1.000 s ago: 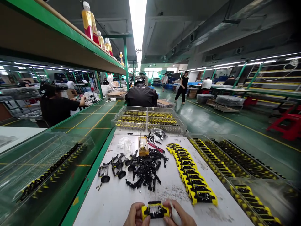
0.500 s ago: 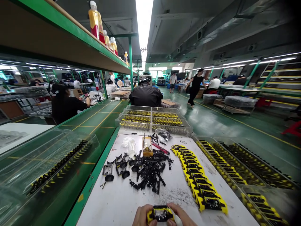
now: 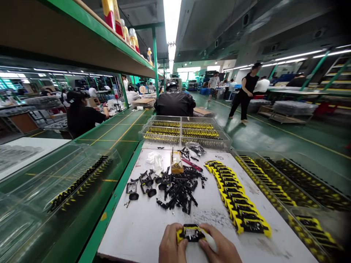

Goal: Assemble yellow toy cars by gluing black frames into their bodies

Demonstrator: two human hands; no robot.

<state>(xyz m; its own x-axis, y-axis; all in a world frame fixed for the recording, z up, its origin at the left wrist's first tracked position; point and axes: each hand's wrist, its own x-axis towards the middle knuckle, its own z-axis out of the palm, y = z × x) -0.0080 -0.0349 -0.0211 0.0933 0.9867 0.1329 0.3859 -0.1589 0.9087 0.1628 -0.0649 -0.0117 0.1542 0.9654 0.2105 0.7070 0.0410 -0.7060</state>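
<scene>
Near the front edge of the white board (image 3: 128,233), a yellow and black part (image 3: 191,233) is held between both hands. My left hand (image 3: 172,244) grips its left end, fingers behind and thumb in front. My right hand (image 3: 219,245) pinches the right end, with something white and rounded (image 3: 211,242) under its fingers. Beyond the hands lies a pile of small black pieces (image 3: 179,190). A long row of yellow and black parts (image 3: 237,199) overlaps to the right. Several black frames (image 3: 142,184) with rounded pads lie at the left.
A yellow box (image 3: 176,163), red tool (image 3: 192,165) and crumpled white material (image 3: 155,160) sit behind the pile. Clear trays of parts stand at the back (image 3: 181,144), right (image 3: 276,204) and left (image 3: 115,157). A person in black (image 3: 175,104) sits ahead; another (image 3: 246,91) stands in the aisle.
The view has shifted, and both hands with the held part appear higher and slightly further right in the picture. The person in the aisle has changed stance. Both hands still grip the part.
</scene>
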